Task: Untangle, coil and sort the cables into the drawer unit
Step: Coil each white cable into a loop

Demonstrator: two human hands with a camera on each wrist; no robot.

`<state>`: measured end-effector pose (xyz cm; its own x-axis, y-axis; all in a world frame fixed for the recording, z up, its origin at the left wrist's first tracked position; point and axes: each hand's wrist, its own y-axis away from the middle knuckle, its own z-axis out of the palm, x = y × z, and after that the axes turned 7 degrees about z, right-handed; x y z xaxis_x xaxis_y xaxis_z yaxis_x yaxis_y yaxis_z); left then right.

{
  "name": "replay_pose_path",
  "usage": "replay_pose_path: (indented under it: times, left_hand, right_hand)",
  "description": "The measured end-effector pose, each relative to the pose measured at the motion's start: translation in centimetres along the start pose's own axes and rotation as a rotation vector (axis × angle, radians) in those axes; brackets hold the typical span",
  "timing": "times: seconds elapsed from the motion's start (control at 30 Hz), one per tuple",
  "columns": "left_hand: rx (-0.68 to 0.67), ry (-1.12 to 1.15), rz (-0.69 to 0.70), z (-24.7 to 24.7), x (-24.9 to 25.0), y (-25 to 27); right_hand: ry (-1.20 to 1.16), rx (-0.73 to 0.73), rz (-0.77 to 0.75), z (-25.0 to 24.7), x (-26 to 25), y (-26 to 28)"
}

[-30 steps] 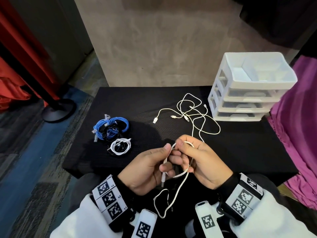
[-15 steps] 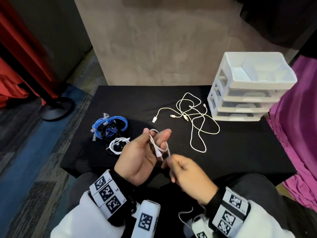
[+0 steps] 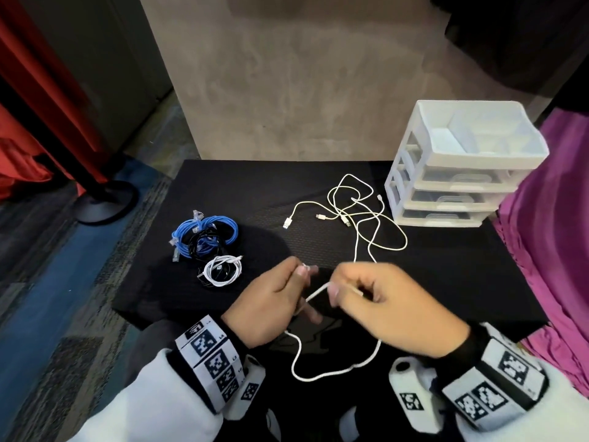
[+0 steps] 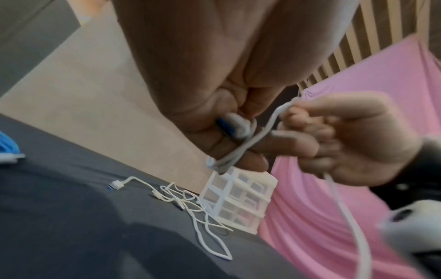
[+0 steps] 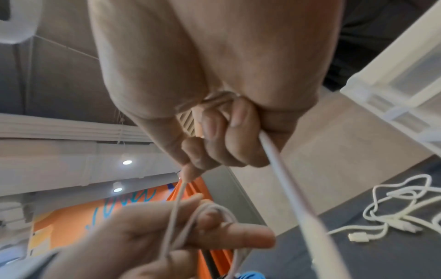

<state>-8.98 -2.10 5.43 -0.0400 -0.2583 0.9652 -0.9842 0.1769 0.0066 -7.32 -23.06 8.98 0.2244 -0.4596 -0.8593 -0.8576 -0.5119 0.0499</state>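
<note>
White cable held before loose cables.

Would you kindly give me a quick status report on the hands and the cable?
Left hand wrapped in white cable, right hand pinching it. Slack hanging below. Loose cables on table, drawer unit shut.

Matt black cloth table; glossy, apparently plastic drawer unit; smooth white cable.

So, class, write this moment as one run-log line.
step: coiling | left hand: holds white cable wound round fingers | right hand: pinches, feeds same cable | drawer unit: shut | loose white cables: waiting
</note>
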Motion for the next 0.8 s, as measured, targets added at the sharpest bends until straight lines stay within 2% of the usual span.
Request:
replay_pose_path:
  times: [0.13, 0.2, 0.33, 0.43, 0.5, 0.57, 0.63, 0.7, 0.8]
  left_hand:
    - [-0.126, 0.189, 0.045, 1.0, 1.4, 1.4]
    - [-0.145, 0.277, 0.034, 1.1, 1.8, 1.6]
    - [-0.1, 0.583, 0.018, 0.5, 3.1, 1.6]
    - [-0.048, 0.91, -0.009, -0.6, 4.3, 1.2]
    - [0.038, 1.002, -0.021, -1.1, 4.3, 0.7]
    - [0.182, 0.835, 0.0, -0.9, 3.7, 0.2]
    - [0.294, 0.458, 0.018, -0.4, 2.7, -0.3]
    - [0.288, 0.106, 0.065, 0.0, 1.5, -0.6]
    - [0.155, -0.324, 0.103, -0.4, -0.4, -0.6]
  right_hand:
    - [-0.081, 0.11, 0.026, -1.6, 0.8, -2.0]
    - [-0.098, 0.149, 0.036, -1.9, 1.6, -2.7]
    - [-0.144, 0.118, 0.068, -1.0, 3.8, -3.4]
    - [-0.147, 0.107, 0.158, 1.8, 5.3, -2.7]
    - [-0.15, 0.071, 0.198, 4.3, 5.5, -1.4]
    - [-0.118, 0.009, 0.183, 6.3, 5.0, -0.1]
    - [-0.041, -0.02, 0.148, 7.0, 4.0, 0.9]
    - [0.037, -0.035, 0.095, 6.7, 3.0, 1.2]
    - [0.072, -0.022, 0.049, 4.9, 1.8, 1.1]
